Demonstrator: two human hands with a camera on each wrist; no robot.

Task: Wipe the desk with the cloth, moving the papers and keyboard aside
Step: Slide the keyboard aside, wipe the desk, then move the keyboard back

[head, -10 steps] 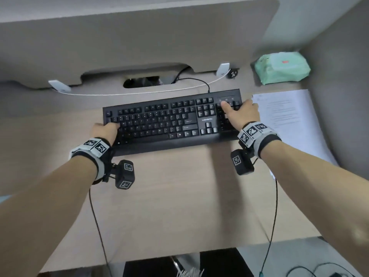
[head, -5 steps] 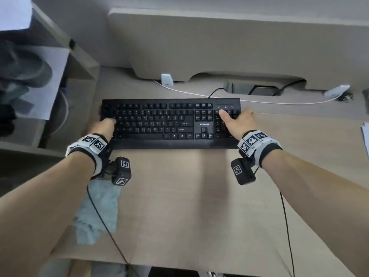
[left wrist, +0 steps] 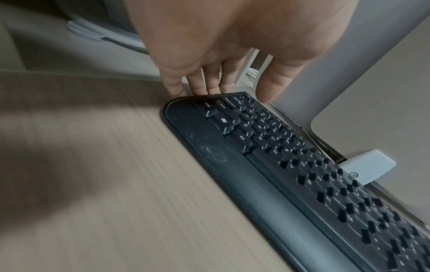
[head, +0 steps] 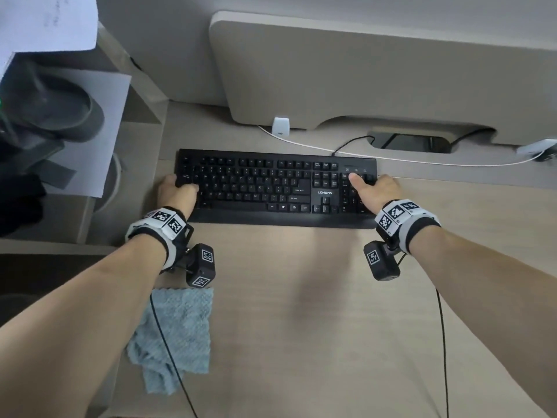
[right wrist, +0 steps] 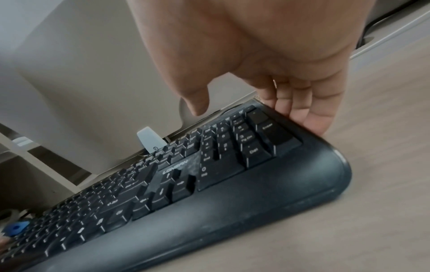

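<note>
A black keyboard (head: 256, 188) lies across the back of the wooden desk (head: 301, 327). My left hand (head: 176, 190) grips its left end, thumb over the keys and fingers down the side edge (left wrist: 232, 94). My right hand (head: 373, 187) grips the right end, thumb above the number pad, fingers curled round the edge (right wrist: 253, 116). The keyboard (right wrist: 209, 202) looks flat on the desk, dusty along its palm rest (left wrist: 256, 174). A crumpled light-blue cloth (head: 177, 330) lies near the desk's front left edge, under my left forearm, untouched.
A grey partition (head: 361, 70) stands behind the keyboard, with a white cable (head: 391, 158), a white clip (head: 281, 126) and a cable slot (head: 410, 141) at its foot. A shelf unit (head: 75, 131) with white sheets and dark objects borders the desk's left side.
Both hands have slid the keyboard left along the desk, past the white clip. The view swung left, so the papers at the right left the frame and the cloth came in.
</note>
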